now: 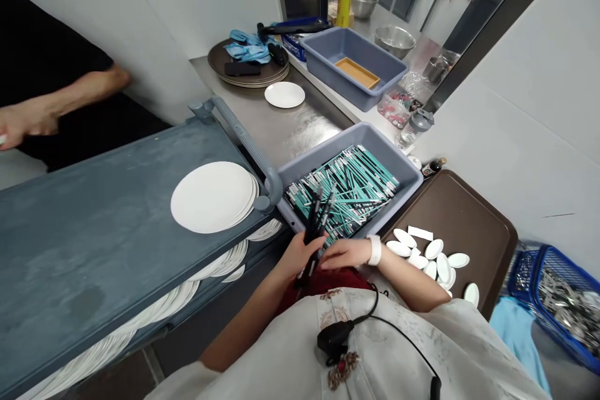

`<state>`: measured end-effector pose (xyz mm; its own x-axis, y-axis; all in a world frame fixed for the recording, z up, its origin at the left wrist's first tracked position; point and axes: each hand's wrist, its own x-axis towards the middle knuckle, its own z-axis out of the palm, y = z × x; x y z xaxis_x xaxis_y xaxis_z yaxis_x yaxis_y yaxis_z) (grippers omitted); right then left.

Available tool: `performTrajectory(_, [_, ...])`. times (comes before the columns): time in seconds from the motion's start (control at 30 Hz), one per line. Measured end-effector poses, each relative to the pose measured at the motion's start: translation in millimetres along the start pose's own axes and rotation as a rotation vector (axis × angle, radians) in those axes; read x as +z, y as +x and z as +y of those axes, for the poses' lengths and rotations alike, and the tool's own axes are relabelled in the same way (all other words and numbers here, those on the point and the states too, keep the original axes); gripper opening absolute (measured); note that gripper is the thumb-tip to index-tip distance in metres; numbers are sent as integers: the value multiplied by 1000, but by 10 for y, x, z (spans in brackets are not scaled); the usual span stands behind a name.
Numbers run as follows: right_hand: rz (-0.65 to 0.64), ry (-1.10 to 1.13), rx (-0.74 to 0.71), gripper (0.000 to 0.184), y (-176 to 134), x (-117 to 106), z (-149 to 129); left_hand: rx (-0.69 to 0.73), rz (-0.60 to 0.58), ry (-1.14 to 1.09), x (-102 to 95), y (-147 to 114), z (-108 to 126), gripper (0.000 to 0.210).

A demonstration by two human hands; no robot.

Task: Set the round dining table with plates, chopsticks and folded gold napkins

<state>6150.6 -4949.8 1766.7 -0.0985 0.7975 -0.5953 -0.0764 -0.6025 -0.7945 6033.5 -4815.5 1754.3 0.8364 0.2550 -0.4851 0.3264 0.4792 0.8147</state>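
Note:
My left hand (300, 257) is closed around a bundle of dark chopsticks (315, 215), which stands up at a slant in front of my body. Beside it, my right hand (345, 254) has loosely bent fingers reaching toward the lower part of the bundle. Its fingertips are partly hidden, and I cannot tell whether they touch the chopsticks. Just beyond both hands sits a grey-blue plastic bin (407, 180). Inside lie many loose teal-and-black chopsticks (359, 178) with silvery ends, pointing in mixed directions.
Left, a grey cart (117, 200) carries white plates (213, 197), with more stacked below. A person's arm (89, 90) is beyond it. Right, a brown tray (469, 212) holds small white dishes (443, 267); a blue basket (553, 275) holds metal pieces. Another bin (323, 50) stands behind.

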Motion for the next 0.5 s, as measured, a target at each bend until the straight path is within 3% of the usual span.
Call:
performTrajectory(0.03, [-1, -71, 70, 42, 33, -218, -41, -26, 45, -49, -65, -5, -21, 34])
performTrajectory(0.07, [148, -153, 137, 37, 83, -448, -81, -46, 85, -108, -134, -8, -30, 38])
performTrajectory(0.13, [772, -446, 263, 26, 225, -893, -135, -54, 139, -221, -266, -15, -10, 42])
performTrajectory(0.2, [1000, -566, 349, 24, 392, -1250, -134, -42, 175, -270, -366, -25, 47, 42])
performTrajectory(0.33, [1079, -704, 520, 36, 692, -1604, -16, -39, 212, -299, -455, -42, 173, 39])
performTrajectory(0.5, [987, -795, 668, 27, 902, -1815, 99, -24, 246, -371, -513, -29, 177, 43])
